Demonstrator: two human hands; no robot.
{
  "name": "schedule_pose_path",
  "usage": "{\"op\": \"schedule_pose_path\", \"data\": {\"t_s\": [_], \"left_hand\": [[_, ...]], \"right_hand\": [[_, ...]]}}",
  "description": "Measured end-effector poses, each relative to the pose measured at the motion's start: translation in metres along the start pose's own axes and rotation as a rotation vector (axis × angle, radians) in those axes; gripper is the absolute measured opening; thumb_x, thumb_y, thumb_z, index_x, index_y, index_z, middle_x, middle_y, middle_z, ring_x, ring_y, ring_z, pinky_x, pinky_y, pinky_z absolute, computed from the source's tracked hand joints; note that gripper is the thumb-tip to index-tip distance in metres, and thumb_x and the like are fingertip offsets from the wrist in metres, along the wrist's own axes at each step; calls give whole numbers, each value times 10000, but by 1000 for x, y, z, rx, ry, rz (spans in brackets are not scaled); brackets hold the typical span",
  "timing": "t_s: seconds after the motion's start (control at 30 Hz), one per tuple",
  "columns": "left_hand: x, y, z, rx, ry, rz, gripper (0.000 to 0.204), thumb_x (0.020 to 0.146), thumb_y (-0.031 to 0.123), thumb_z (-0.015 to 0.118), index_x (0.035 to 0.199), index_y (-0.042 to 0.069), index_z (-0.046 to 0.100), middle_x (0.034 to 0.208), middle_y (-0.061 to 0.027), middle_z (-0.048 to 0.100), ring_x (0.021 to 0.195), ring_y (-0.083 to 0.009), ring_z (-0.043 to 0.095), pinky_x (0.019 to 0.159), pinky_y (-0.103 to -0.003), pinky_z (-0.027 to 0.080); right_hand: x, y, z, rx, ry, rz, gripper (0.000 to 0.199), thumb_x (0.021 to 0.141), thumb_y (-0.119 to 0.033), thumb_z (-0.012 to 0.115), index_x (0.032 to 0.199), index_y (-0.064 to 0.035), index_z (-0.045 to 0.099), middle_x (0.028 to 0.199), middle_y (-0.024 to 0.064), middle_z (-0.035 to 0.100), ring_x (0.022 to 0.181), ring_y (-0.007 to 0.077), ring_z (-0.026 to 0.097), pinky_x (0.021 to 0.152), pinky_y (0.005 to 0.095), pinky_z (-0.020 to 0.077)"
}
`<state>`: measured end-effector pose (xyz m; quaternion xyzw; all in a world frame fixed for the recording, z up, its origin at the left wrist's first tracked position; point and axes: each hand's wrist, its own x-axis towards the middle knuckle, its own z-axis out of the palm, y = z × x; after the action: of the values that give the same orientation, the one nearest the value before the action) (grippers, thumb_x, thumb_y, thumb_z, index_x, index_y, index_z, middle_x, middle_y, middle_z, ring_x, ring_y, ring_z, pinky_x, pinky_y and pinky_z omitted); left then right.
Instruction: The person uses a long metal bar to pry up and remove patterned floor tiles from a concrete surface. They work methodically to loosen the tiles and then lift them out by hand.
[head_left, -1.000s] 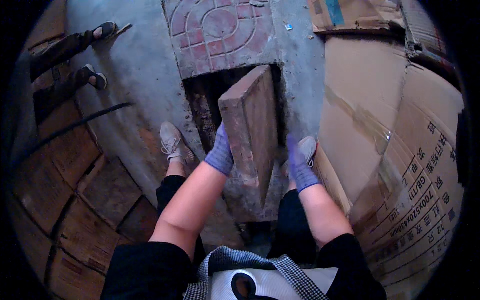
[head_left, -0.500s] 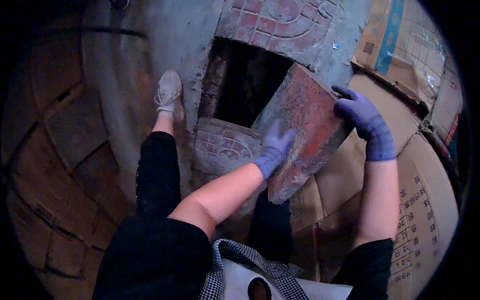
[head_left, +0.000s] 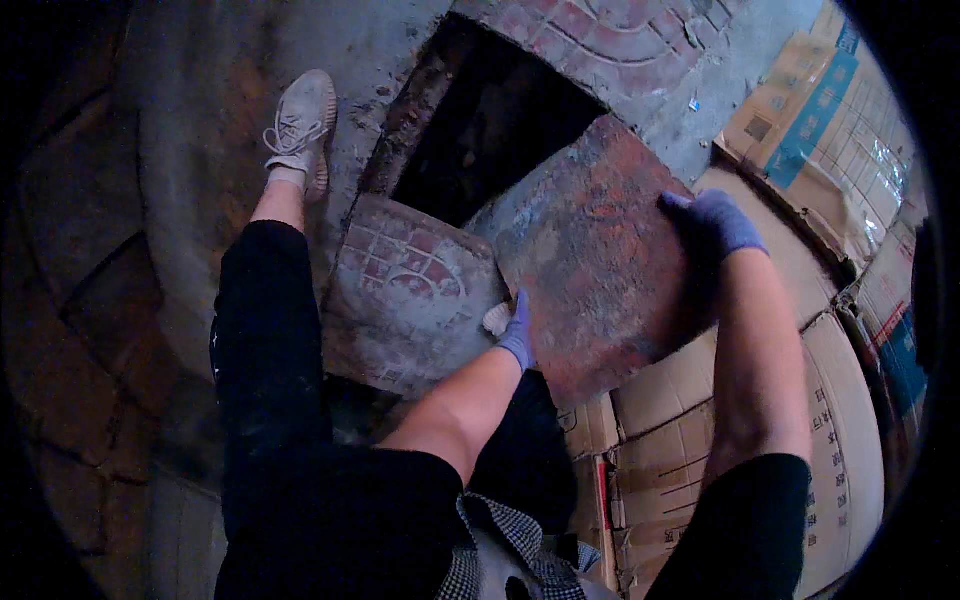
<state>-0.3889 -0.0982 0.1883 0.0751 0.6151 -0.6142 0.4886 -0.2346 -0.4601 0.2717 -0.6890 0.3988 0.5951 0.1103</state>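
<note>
A thick reddish-brown slab [head_left: 600, 250], rough and crusted with dirt, lies at a slant beside a dark square opening [head_left: 485, 125] in the floor. My left hand [head_left: 518, 335], in a purple glove, grips its near left edge, thumb along the side and the other fingers mostly hidden. On the far right edge my right hand [head_left: 725, 220], gloved alike, has its thumb over the top while its remaining fingers are out of sight beneath. The slab's far left corner reaches the rim of the opening; what supports its underside is hidden.
Another slab with a red patterned face [head_left: 400, 285] lies at the near side of the opening, and similar patterned paving [head_left: 620, 45] lies beyond it. Cardboard boxes [head_left: 660, 480] line the right. My left shoe [head_left: 303, 120] stands on the concrete left of the opening.
The slab has turned from a steep tilt to a flatter lie, its broad face now upward. My left hand has shifted from its face to its near left edge. The view has moved too.
</note>
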Motion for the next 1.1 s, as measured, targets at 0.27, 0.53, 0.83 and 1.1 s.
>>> {"op": "schedule_pose_path", "data": {"t_s": [0.27,0.53,0.83,1.1], "left_hand": [[-74,38,29,455,346,92,804,839,721,338,1382,132,392,1382,-76,435,1270,-303,369,1054,-459,284],[-86,52,18,444,374,40,810,837,723,340,1389,132,380,1393,-80,423,1275,-309,362,1056,-469,278],[-114,60,26,525,437,2,817,834,724,344,1397,132,367,1406,-85,408,1280,-315,355,1059,-480,271],[-103,53,29,321,319,-106,826,832,727,345,1405,132,350,1422,-96,388,1287,-326,344,1062,-491,265]], "right_hand": [[19,-35,-12,-147,48,-129,682,752,-611,568,1096,-26,633,1147,227,595,1100,366,554,939,424,419],[18,-58,-16,-272,-118,-139,667,759,-596,567,1103,-29,630,1163,223,588,1112,364,546,953,431,412],[41,-78,-12,-152,-3,-42,606,782,-551,554,1095,-38,635,1187,200,581,1130,364,533,969,431,406],[5,-64,-27,-219,-118,-33,581,789,-532,551,1087,-41,639,1187,198,582,1128,366,534,967,434,406]]}}
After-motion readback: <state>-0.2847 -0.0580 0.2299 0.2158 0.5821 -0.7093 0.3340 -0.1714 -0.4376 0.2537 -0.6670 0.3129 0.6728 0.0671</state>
